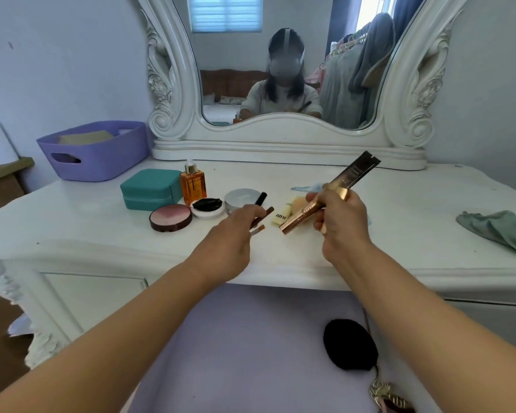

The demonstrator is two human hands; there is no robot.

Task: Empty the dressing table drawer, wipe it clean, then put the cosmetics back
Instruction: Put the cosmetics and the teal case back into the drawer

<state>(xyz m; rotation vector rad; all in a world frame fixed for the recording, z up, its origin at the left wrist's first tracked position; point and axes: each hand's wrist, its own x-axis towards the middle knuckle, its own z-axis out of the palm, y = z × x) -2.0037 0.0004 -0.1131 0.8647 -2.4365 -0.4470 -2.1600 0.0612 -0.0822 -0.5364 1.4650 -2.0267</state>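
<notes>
White surface carries cosmetics at 11 o'clock, cloth at 3; left hand pinches pencils, right hand grips gold tubes; drawer unseen, so emptying or returning looks unfinished

White dressing table bears teal case, compacts, amber bottle, green cloth

purple basket back-left | mirror behind | black pouch below
</notes>
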